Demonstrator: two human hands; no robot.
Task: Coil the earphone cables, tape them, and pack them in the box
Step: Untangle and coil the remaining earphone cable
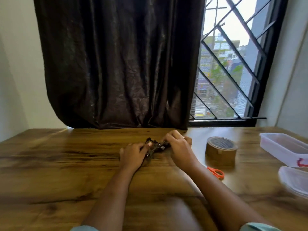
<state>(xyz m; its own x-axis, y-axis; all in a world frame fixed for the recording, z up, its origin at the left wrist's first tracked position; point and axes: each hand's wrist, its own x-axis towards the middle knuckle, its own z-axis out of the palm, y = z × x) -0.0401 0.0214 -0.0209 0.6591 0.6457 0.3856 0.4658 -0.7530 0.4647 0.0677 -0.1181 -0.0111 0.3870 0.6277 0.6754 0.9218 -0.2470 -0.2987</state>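
A tangle of black earphone cable (155, 146) lies on the wooden table (66, 164) at mid-depth, between my two hands. My left hand (134, 155) grips its near left end with curled fingers, thumb on top. My right hand (179, 147) pinches the right side of the bundle; a ring shows on one finger. A brown tape roll (220, 151) stands just right of my right hand. The clear plastic box (283, 147) sits at the far right, something red inside its near end.
Orange-handled scissors (216, 173) lie in front of the tape roll, partly hidden by my right forearm. A clear lid (295, 182) rests at the right edge. A dark curtain (116, 64) and a barred window (230, 64) stand behind the table's far edge.
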